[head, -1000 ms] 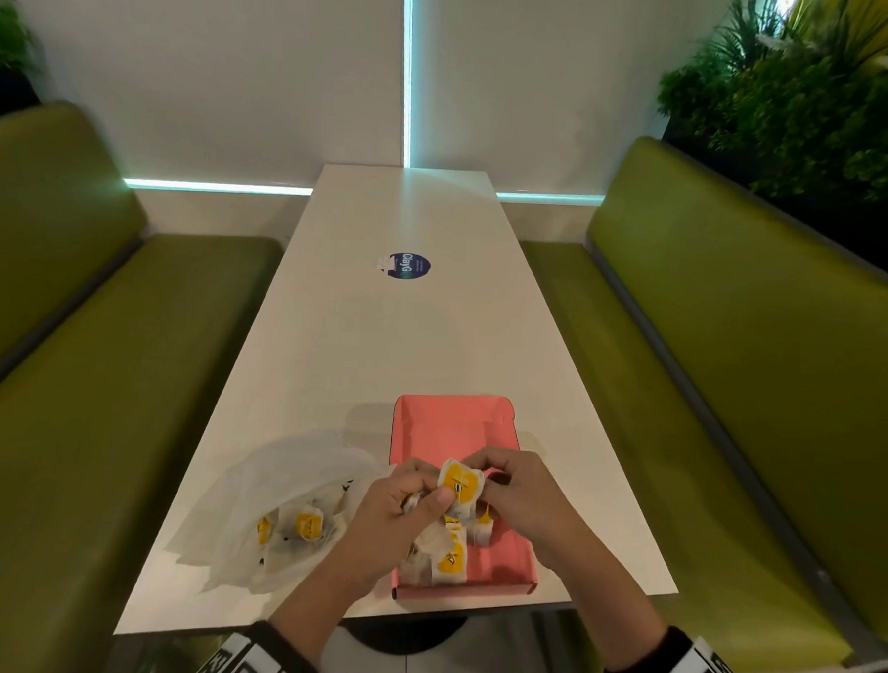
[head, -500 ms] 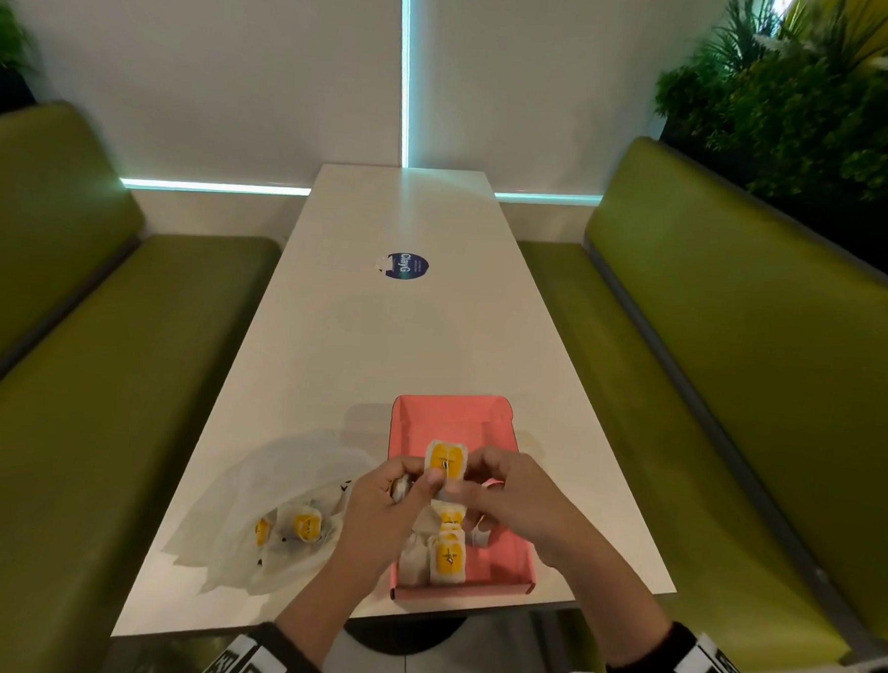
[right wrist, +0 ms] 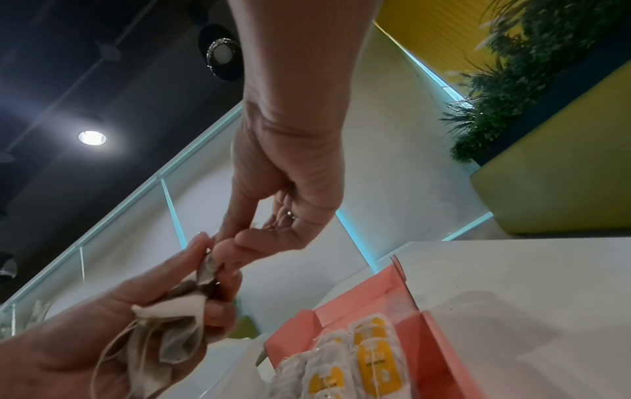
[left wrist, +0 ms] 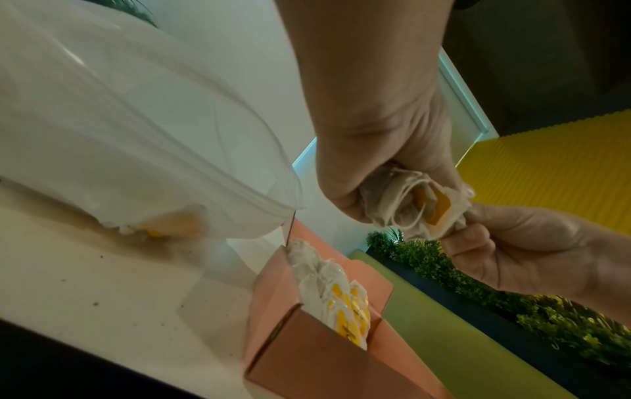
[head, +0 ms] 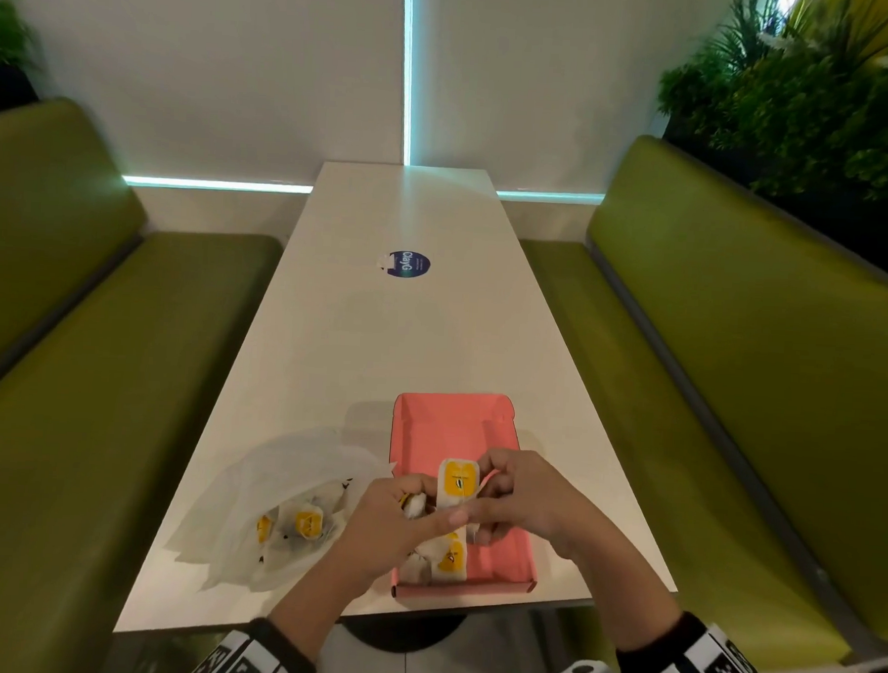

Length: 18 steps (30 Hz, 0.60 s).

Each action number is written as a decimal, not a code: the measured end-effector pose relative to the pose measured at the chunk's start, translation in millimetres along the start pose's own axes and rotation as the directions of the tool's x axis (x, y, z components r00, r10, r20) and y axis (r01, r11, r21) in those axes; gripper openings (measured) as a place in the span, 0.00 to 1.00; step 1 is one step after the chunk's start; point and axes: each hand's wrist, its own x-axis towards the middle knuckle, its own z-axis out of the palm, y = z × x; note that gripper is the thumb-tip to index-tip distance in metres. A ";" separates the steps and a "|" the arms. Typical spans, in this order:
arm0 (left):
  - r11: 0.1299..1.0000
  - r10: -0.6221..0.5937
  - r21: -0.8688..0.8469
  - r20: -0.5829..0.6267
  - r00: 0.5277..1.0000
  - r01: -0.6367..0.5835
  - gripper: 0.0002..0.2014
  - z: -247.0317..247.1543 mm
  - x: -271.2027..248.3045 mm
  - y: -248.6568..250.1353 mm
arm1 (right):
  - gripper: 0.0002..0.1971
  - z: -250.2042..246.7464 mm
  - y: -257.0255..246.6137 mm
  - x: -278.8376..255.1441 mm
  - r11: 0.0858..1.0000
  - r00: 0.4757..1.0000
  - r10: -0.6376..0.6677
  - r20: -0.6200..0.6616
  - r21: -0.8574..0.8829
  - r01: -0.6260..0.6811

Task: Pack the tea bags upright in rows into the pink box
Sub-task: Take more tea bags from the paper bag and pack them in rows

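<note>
The open pink box (head: 453, 424) lies near the table's front edge. Several tea bags (head: 446, 557) with yellow tags stand in a row at its near left; they also show in the wrist views (left wrist: 345, 299) (right wrist: 362, 351). Above the box my left hand (head: 422, 510) grips a bunch of tea bags (left wrist: 406, 205) (right wrist: 170, 321). My right hand (head: 480, 492) pinches one tagged tea bag (head: 457, 483) of that bunch by its top, held upright between both hands. In the right wrist view the right hand (right wrist: 221, 251) meets the left hand's fingertips (right wrist: 201, 243).
A clear plastic bag (head: 289, 503) with more tea bags (head: 308, 524) lies on the white table (head: 380, 343), left of the box. A blue round sticker (head: 407, 265) is farther up the table. Green benches (head: 738, 377) run along both sides.
Both hands stay above the box, working the tagged tea bag between them. It rose slightly, then came back down, and now stands upright.
</note>
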 end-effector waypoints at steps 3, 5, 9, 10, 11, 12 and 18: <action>0.999 -0.042 -0.032 0.059 0.997 0.044 0.06 -2.8 -2.0 2.2 | 0.16 -4.7 -0.1 -2.8 0.998 0.999 0.008 0.048 0.067 -0.011; 0.997 -0.058 -0.052 0.077 0.995 0.062 0.08 -3.8 -2.8 2.0 | 0.14 -7.5 0.4 -4.2 0.996 0.997 0.015 0.075 0.089 -0.022; 0.997 -0.071 -0.018 0.078 0.994 0.073 0.08 -2.1 -3.0 2.2 | 0.10 -7.1 0.5 -5.6 0.998 0.994 0.014 0.109 0.052 -0.020; 0.997 -0.078 -0.011 0.078 0.994 0.080 0.09 -1.6 -2.3 1.4 | 0.11 -6.6 0.2 -5.5 0.999 0.994 0.018 0.105 0.048 -0.024; 0.996 -0.085 -0.001 0.081 0.993 0.085 0.11 -1.0 -1.5 0.4 | 0.11 -6.1 -0.3 -5.3 0.999 0.995 0.020 0.098 0.042 -0.024; 0.996 -0.089 0.013 0.087 0.992 0.088 0.13 -0.1 -0.7 -0.2 | 0.12 -5.8 -0.1 -4.7 0.999 0.996 0.020 0.092 0.034 -0.023; 0.993 -0.094 0.075 0.074 0.993 0.088 0.11 -0.1 1.1 -3.1 | 0.14 -7.0 0.4 -4.5 1.000 0.997 0.025 0.072 0.011 -0.026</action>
